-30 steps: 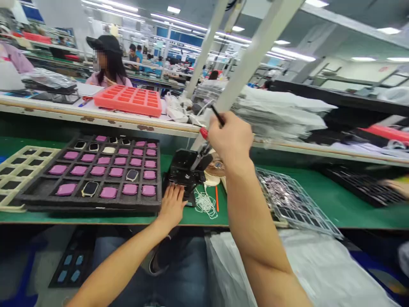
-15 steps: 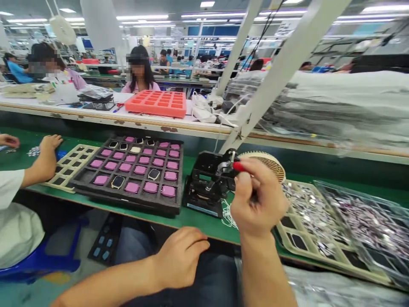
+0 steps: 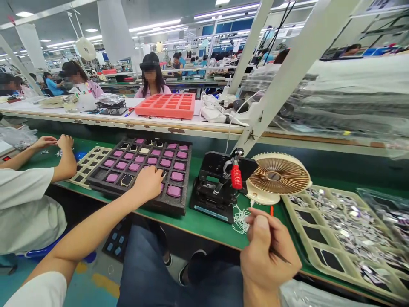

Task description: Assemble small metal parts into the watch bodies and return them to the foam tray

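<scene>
My left hand [image 3: 148, 183] reaches into the black foam tray [image 3: 172, 207], its fingers closed down over one compartment. At the fingertips shows the edge of a watch case [image 3: 164, 174], mostly hidden by the hand. Purple watch-shaped pieces [image 3: 174, 191] fill most compartments around it, and another pale-rimmed watch case [image 3: 127, 180] lies to the left. My right hand [image 3: 270, 251] is closed above the bench's front edge, with a thin dark pointed tool [image 3: 280, 256] sticking out of the palm. Beyond it stands a black clamp press [image 3: 214, 187] with a red handle [image 3: 236, 177], which neither hand touches.
A cream fan [image 3: 277, 175] stands behind the right hand, near a coiled white cord [image 3: 240, 219]. At right, a beige tray [image 3: 295, 230] holds many small shiny parts. A co-worker's hands [image 3: 60, 143] work at left. A red foam tray [image 3: 166, 113] rests on the shelf.
My right hand has let go of the press's red handle and drawn back toward me; the handle now hangs down. My left hand has moved from above my lap to the watch case in the black tray.
</scene>
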Tool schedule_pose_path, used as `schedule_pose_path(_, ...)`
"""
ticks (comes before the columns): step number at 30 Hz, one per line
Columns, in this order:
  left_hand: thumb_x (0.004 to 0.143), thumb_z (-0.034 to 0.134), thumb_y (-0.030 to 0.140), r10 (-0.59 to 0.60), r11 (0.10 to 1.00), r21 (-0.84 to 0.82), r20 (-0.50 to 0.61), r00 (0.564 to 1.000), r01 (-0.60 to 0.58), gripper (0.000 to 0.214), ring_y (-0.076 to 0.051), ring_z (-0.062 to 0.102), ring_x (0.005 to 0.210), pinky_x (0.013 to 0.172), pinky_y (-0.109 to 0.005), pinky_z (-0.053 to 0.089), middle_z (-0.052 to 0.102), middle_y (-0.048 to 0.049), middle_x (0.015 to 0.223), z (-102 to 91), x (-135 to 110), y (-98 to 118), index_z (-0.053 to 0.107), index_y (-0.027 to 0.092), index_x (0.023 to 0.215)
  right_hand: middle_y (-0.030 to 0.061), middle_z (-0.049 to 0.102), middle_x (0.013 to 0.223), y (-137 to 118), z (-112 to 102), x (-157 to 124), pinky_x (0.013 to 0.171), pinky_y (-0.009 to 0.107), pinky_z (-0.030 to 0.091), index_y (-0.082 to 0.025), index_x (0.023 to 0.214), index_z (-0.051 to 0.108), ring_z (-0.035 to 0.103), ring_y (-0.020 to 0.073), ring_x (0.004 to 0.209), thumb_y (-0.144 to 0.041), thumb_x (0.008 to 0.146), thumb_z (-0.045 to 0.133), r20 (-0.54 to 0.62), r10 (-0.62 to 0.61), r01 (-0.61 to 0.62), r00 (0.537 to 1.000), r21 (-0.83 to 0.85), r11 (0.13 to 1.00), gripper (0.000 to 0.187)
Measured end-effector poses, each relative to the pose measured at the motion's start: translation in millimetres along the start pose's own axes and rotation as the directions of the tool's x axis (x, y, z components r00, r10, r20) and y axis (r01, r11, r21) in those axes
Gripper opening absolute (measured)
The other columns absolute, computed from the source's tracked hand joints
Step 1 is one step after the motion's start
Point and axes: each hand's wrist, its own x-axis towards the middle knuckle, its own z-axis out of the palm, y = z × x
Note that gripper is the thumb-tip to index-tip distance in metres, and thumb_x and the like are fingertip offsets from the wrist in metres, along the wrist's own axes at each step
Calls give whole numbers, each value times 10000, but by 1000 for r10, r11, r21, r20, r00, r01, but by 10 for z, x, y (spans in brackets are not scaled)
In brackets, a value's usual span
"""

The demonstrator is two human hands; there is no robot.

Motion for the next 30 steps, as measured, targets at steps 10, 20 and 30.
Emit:
schedule_pose_path(10,920,750,332,-64,982,-162,186,980,95,310,-306,669,1148,1074,-567,466,737,-103,1152,-68,358,-27,693,161,1172,83,785,989,185,-65,-264,714,333,546,-220,1032,796,713,237,841,-465,1022,598,240,163,-149,957,-76,986,314)
schedule_pose_path(20,976,569,520,-35,445,-889,99,994,104,649,-308,733,1090,897,-456,592,753,-152,1189,-316,72,-437,504,174,1521,-17,489,668,236,-182,-362,491,276,416,-224,886,768,471,132,529,-522,1001,627,472,445,-636,761,407,656,349)
schedule_pose_path(30,929,781,347,-8,-317,-883,368,930,347,459,-226,718,821,567,-285,522,748,-186,1234,-193,-948,680,658,196,1345,70,765,722,170,-225,-596,678,349,635,-248,1053,841,729,196,652,-640,1017,579,527,466,-702,711,487,520,472)
